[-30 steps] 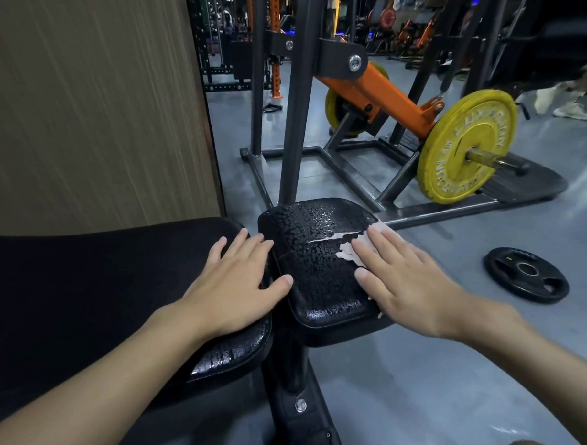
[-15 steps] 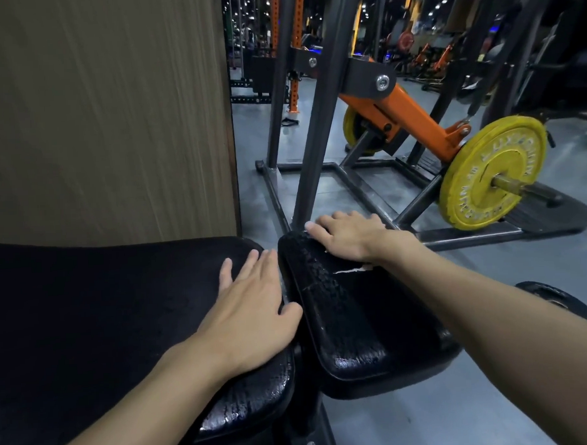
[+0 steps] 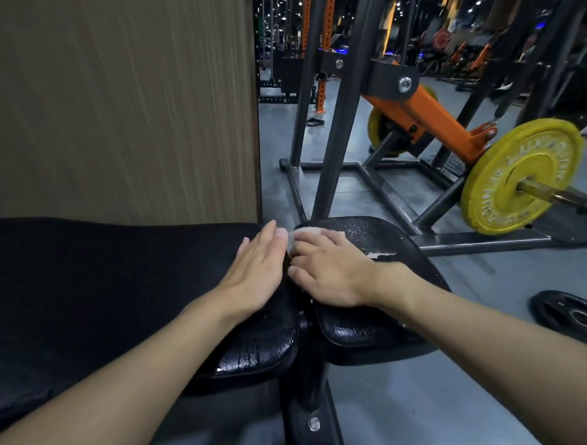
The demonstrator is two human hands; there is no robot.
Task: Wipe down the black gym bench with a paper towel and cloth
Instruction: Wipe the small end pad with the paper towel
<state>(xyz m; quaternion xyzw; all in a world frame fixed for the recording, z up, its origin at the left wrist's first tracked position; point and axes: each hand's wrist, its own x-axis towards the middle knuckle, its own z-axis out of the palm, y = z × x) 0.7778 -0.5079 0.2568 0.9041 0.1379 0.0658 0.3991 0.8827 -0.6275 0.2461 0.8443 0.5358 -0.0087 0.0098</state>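
At the far left corner of the bench seat (image 3: 380,238), the right hand (image 3: 331,271) presses the paper towel (image 3: 291,241) flat, fingers straight, while the left hand (image 3: 257,274) lies flat on the back pad (image 3: 119,280), so even pressure and overlapping pulls toward the near edge should serve best.

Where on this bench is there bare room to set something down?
Free: the back pad, left of the left hand, below the wood panel; the seat pad's far right corner. Crowded: between the pads, where the right hand presses the paper towel.
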